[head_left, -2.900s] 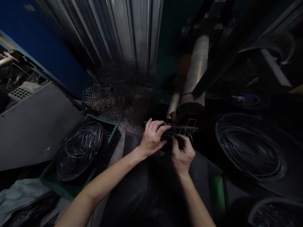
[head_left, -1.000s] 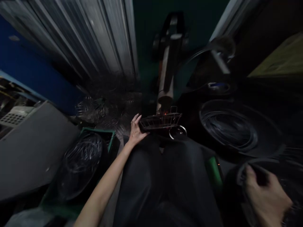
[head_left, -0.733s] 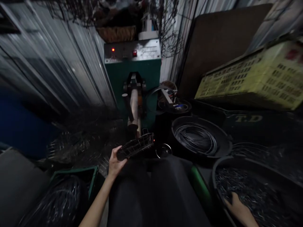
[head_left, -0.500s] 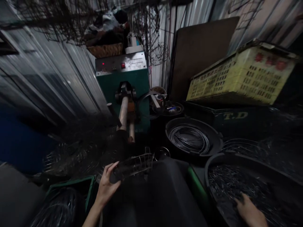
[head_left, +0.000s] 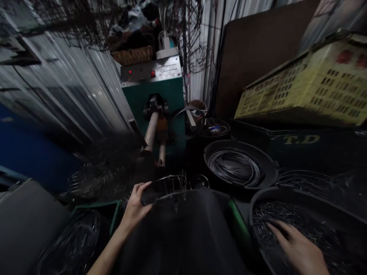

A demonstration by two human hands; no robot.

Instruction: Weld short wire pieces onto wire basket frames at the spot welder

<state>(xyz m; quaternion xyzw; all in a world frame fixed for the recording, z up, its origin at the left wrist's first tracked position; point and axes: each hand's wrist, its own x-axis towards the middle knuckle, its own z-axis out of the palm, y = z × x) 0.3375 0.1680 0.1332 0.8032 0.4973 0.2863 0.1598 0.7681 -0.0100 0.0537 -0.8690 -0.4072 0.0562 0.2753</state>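
A: Where is the wire basket?
B: Low in the middle, at the near edge of the dark covering over the person's lap, below the machine's long bars. I can't tell whether it rests on anything.
A: Who has it?
B: The left hand. Its thumb and fingers are parted around the left end of the basket, gripping it.
A: And the right hand?
B: Down inside the large dark tub, over a heap of small metal pieces. The fingers are bent with a gap between them and the thumb; whether a piece is caught there, I can't tell.
A: What stands near that tub?
B: Just beyond it, a dark basin holding a coil of wire. Farther back, a yellow crate is tilted.
A: Anything close to the basket?
B: A shiny ring, just right of it. Behind stands the green machine, a red light glowing on its panel.
A: On the left?
B: A green crate, near the left forearm.
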